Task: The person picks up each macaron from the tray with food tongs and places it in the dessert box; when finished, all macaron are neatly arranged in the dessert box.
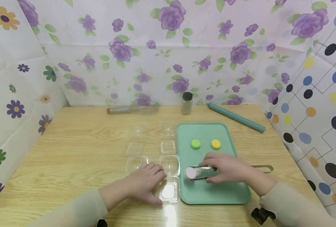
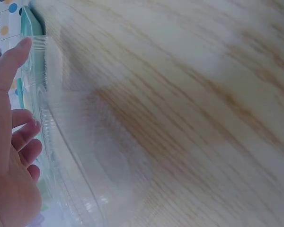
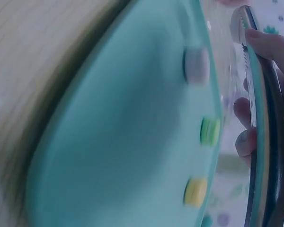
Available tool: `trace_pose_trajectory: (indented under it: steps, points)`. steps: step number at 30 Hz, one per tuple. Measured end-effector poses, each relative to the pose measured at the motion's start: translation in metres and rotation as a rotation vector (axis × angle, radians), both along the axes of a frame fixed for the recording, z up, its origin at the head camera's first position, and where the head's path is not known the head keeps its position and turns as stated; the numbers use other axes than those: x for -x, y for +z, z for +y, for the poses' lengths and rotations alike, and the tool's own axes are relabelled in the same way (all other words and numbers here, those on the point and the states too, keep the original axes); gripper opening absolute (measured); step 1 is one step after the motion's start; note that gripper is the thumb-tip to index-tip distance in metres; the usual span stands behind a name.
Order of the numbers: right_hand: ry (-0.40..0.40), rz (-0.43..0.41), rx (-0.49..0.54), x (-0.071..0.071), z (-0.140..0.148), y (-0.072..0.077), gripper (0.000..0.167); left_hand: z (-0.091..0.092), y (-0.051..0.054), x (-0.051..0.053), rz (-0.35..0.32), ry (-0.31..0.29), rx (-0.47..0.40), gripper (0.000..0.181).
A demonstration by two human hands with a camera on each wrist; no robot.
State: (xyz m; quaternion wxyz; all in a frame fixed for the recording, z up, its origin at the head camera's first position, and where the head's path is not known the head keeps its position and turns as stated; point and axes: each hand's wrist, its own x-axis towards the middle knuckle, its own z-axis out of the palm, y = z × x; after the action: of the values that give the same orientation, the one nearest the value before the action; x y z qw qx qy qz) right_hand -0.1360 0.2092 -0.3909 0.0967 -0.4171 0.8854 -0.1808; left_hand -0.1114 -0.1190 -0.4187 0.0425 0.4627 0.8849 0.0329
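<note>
My right hand [image 1: 225,167] holds metal tongs [image 1: 262,166], fingers and thumb on either side of them. Between the tong tips is a pale pink macaron [image 1: 191,173], over the green tray [image 1: 213,194]. In the right wrist view another pale pink macaron [image 3: 197,65] sits on the tray, near a green macaron [image 1: 195,144] and a yellow macaron [image 1: 215,144]. My left hand [image 1: 145,184] is over the clear plastic boxes, its fingers loosely bent at the near box [image 1: 169,190]. In the left wrist view the thumb lies by the box's rim [image 2: 40,45].
More clear boxes [image 1: 168,146] stand open in two columns left of the tray. Along the back lie a whisk [image 1: 133,109] and a teal rolling pin [image 1: 236,117], with a black-capped jar [image 1: 186,104] between them. Patterned cloth hangs behind and at both sides.
</note>
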Motion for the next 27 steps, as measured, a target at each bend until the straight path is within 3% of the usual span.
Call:
trace_pose_trajectory:
  steps: [4, 8, 12, 20, 27]
  points:
    - [0.042, 0.003, 0.001, -0.005, -0.021, 0.001, 0.042, 0.000, 0.000, -0.001, -0.012, 0.008, -0.006, 0.079]
    - [0.076, 0.065, -0.016, -0.012, -0.039, 0.001, 0.042, -0.001, 0.000, -0.001, -0.010, 0.016, -0.016, 0.080]
    - [0.071, 0.120, -0.041, -0.016, -0.050, -0.003, 0.042, -0.001, -0.001, -0.001, -0.013, 0.024, -0.034, 0.080]
    - [0.039, 0.136, -0.092, -0.023, -0.060, -0.011, 0.045, -0.001, -0.002, -0.002, -0.030, 0.031, -0.050, 0.081]
    - [0.044, 0.171, -0.150, -0.026, -0.070, -0.009, 0.043, -0.002, -0.003, -0.002, -0.034, 0.030, -0.066, 0.080]
